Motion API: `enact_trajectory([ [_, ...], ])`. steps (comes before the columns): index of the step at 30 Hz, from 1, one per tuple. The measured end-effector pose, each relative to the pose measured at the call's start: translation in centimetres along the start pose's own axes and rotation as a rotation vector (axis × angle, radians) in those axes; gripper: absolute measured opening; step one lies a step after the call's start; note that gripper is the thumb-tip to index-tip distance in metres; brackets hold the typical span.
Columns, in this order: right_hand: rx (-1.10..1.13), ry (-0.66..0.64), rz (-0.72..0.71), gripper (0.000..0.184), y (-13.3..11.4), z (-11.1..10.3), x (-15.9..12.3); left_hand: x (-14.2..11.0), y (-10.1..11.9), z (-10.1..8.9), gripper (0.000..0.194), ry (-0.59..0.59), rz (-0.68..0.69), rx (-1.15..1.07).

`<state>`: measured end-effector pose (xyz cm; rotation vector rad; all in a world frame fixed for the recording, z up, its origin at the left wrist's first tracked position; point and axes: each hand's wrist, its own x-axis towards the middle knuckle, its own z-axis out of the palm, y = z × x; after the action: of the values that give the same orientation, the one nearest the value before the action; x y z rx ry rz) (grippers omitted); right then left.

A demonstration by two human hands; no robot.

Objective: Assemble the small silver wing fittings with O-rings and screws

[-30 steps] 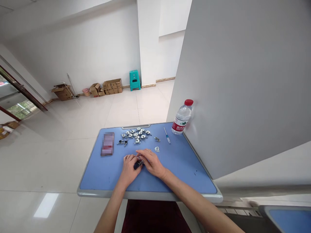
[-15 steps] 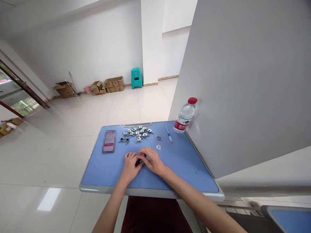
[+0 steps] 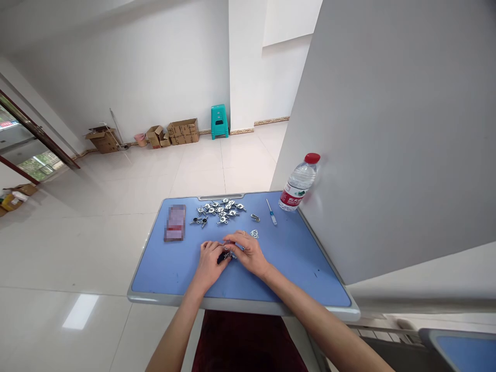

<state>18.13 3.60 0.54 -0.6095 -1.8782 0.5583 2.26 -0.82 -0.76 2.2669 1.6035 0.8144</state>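
My left hand (image 3: pixel 209 261) and my right hand (image 3: pixel 248 251) meet at the middle of a blue desk (image 3: pixel 174 274). Both hands have their fingers curled round a small dark and metal part (image 3: pixel 225 255) held between them. A pile of small shiny metal parts (image 3: pixel 220 210) lies at the desk's far edge. One loose metal piece (image 3: pixel 254 233) sits just beyond my right hand, another loose piece (image 3: pixel 254 217) farther back.
A phone (image 3: pixel 175 230) lies flat on the desk's left side. A small blue-handled screwdriver (image 3: pixel 272 212) and a red-capped water bottle (image 3: pixel 299 183) are at the far right, against a grey partition (image 3: pixel 387 129). Cardboard boxes (image 3: pixel 182 132) and a teal stool (image 3: pixel 219 121) stand by the far wall.
The view has drifted slightly, so the desk sits a bit higher and to the right. My hands stay together on the small part with little movement.
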Motion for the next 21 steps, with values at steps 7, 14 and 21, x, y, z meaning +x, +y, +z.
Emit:
enact_trajectory([
  [7,-0.066,-0.042,-0.139,0.026,-0.28,0.24,-0.08,0.05,0.03,0.1,0.015,0.012,0.008,-0.012],
  [14,0.035,-0.046,-0.127,0.028,-0.22,0.01,0.06,0.05,-0.11,0.17,0.012,-0.01,-0.009,-0.016],
  [21,-0.03,0.043,-0.066,0.017,-0.11,0.09,0.03,0.07,-0.25,0.29,0.002,-0.001,0.008,0.007],
])
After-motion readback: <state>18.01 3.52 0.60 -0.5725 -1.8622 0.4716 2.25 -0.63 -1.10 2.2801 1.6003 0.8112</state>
